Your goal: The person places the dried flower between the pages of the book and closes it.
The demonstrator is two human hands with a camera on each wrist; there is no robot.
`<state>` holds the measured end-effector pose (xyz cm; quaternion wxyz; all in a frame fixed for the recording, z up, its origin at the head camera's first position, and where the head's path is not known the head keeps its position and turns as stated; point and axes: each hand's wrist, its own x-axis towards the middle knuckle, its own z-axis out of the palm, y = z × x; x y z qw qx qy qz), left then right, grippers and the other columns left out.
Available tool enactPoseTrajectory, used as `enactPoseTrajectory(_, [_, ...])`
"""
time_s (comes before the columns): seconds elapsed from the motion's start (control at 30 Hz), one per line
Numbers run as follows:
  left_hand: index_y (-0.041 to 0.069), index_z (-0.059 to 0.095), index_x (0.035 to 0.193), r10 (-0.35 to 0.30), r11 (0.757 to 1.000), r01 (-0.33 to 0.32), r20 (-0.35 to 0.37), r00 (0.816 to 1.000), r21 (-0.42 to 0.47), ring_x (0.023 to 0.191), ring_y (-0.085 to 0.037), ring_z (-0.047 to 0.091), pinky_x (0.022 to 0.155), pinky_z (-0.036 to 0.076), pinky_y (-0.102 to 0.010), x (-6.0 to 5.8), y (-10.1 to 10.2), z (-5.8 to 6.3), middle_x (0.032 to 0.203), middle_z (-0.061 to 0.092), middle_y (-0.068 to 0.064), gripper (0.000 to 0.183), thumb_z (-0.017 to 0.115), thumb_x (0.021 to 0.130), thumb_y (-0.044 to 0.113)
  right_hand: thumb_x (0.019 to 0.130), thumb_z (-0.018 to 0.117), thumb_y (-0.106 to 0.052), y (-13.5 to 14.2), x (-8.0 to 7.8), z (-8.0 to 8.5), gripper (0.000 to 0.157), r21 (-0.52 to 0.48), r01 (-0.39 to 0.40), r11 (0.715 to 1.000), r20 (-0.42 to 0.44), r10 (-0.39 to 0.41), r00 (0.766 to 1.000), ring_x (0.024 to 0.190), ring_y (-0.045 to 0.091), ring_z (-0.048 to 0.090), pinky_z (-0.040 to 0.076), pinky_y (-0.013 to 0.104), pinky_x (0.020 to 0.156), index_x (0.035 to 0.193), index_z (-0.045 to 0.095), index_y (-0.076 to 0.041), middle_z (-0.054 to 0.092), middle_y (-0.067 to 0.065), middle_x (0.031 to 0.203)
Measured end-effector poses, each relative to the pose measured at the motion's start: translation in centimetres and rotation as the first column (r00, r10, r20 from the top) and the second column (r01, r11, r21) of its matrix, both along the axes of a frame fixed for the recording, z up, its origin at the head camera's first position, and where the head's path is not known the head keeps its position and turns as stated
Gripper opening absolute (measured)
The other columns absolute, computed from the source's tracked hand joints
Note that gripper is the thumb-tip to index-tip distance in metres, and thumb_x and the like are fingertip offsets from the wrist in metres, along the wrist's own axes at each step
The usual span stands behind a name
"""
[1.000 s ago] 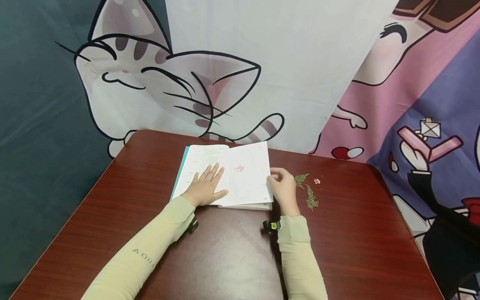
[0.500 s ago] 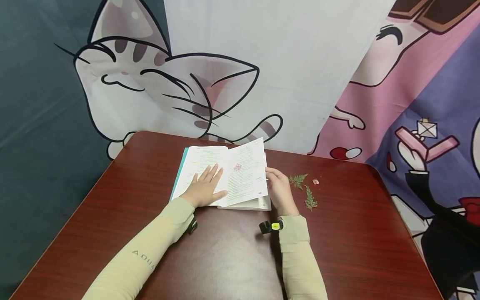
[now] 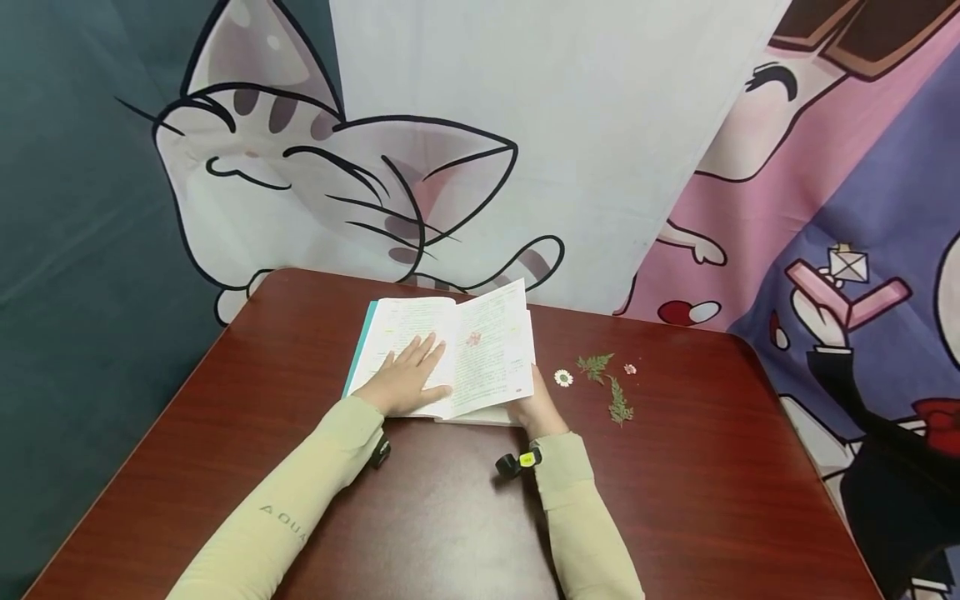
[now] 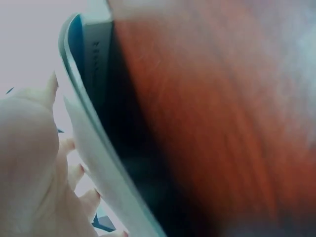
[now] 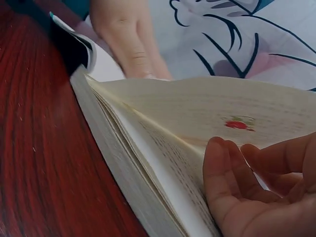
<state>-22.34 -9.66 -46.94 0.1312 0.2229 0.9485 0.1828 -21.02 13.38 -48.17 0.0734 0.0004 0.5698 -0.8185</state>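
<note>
An open book [image 3: 412, 312] with a blue-green cover edge lies on the brown table. My left hand [image 3: 405, 379] rests with spread fingers on its left page. On the right, a lifted page [image 3: 491, 350] bears a faint reddish flower mark. My right hand [image 3: 536, 408] is underneath that page, its fingers mostly hidden from the head view. In the right wrist view, the bent fingers and thumb of the right hand [image 5: 256, 182] are close together under the raised page [image 5: 187, 103]. Whether they pinch something is unclear. A thick stack of pages [image 5: 133, 163] lies below.
Right of the book lie a white daisy [image 3: 563, 378], a small pink flower [image 3: 630, 368] and two green fern sprigs [image 3: 595, 365]. A cloth backdrop [image 3: 585, 167] with cartoon figures hangs behind the table [image 3: 712, 458].
My right hand has left the page's right edge and moved left beneath the page, which now stands raised. The daisy has come into view. My left hand stays on the left page.
</note>
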Motion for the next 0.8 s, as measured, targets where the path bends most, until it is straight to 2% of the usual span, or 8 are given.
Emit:
enactPoseTrajectory(0.13, [0.01,0.018,0.163,-0.009,1.0,0.009,-0.013,1.0,0.0,0.156,-0.035,0.007,0.118,0.011,-0.068,-0.1,-0.4,0.2,0.17,0.009,-0.01,0.082,0.051,0.102,0.053,0.103,0.048,-0.002,-0.5,-0.3,-0.7,0.038,-0.044,-0.038,0.998,-0.026,0.037,0.999,0.106,0.009,0.06,0.053,0.029,0.092,0.141,0.048,0.003,0.063,0.003,0.119])
enactPoseTrajectory(0.23, [0.007,0.022,0.162,-0.003,1.0,0.002,-0.051,0.999,-0.005,0.155,-0.034,0.013,0.118,0.016,-0.066,-0.3,-0.7,0.1,0.169,0.015,-0.011,0.08,0.051,0.102,0.052,0.099,0.056,-0.004,-0.4,-1.1,-2.2,0.036,-0.097,-0.073,0.993,-0.089,0.065,0.994,0.108,0.011,0.059,0.051,0.034,0.097,0.135,0.054,-0.007,0.063,0.004,0.12])
enactPoseTrajectory(0.27, [0.006,0.024,0.161,0.003,1.0,-0.003,-0.065,0.998,-0.002,0.154,-0.034,0.016,0.118,0.018,-0.064,-0.3,-0.8,0.1,0.169,0.017,-0.011,0.079,0.051,0.102,0.051,0.098,0.06,-0.006,-0.2,-2.0,-3.5,0.036,-0.131,-0.116,0.985,-0.132,0.099,0.986,0.109,0.011,0.059,0.051,0.033,0.097,0.134,0.056,-0.011,0.064,0.003,0.12])
enactPoseTrajectory(0.37, [0.0,0.03,0.158,0.026,0.999,-0.024,-0.103,0.994,0.021,0.152,-0.036,0.025,0.119,0.024,-0.058,-0.3,-1.2,0.2,0.166,0.026,-0.016,0.075,0.053,0.103,0.045,0.093,0.064,0.001,-0.3,-2.5,-4.0,0.045,0.028,-0.1,0.995,-0.165,0.103,0.981,0.113,0.015,0.058,0.05,0.033,0.1,0.136,0.054,-0.008,0.062,0.01,0.126])
enactPoseTrajectory(0.47, [-0.002,0.035,0.156,0.063,0.997,-0.058,-0.105,0.992,0.047,0.149,-0.038,0.031,0.119,0.028,-0.053,-0.2,-1.7,0.4,0.163,0.031,-0.019,0.071,0.054,0.103,0.042,0.088,0.062,0.015,-0.8,-2.2,-3.0,0.06,0.207,-0.063,0.976,-0.142,0.094,0.985,0.122,0.025,0.057,0.048,0.038,0.104,0.144,0.046,0.001,0.055,0.021,0.136])
enactPoseTrajectory(0.5, [-0.001,0.036,0.156,0.078,0.996,-0.073,-0.099,0.992,0.051,0.148,-0.038,0.031,0.119,0.028,-0.052,-0.1,-1.9,0.4,0.163,0.031,-0.019,0.07,0.053,0.103,0.042,0.09,0.057,0.016,-1.2,-1.5,-1.6,0.06,0.28,-0.041,0.959,-0.115,0.076,0.99,0.126,0.028,0.053,0.044,0.04,0.108,0.147,0.041,0.004,0.05,0.024,0.14])
enactPoseTrajectory(0.63, [0.001,0.038,0.155,0.132,0.99,-0.127,-0.074,0.989,0.063,0.147,-0.039,0.033,0.117,0.031,-0.054,-0.1,-2.7,0.6,0.161,0.033,-0.02,0.068,0.053,0.103,0.042,0.101,0.051,-0.001,-2.0,-1.2,0.2,0.05,0.347,-0.036,0.937,-0.158,0.097,0.983,0.132,0.031,0.047,0.035,0.038,0.115,0.149,0.04,0.001,0.048,0.024,0.142])
enactPoseTrajectory(0.8, [0.002,0.043,0.153,0.178,0.98,-0.17,-0.079,0.981,0.099,0.145,-0.04,0.037,0.112,0.036,-0.058,-0.1,-3.6,0.6,0.158,0.038,-0.02,0.064,0.056,0.102,0.038,0.106,0.049,-0.017,-3.0,-1.9,0.5,0.045,0.454,0.027,0.89,-0.277,0.112,0.954,0.13,0.033,0.05,0.035,0.044,0.115,0.148,0.045,0.0,0.054,0.022,0.138])
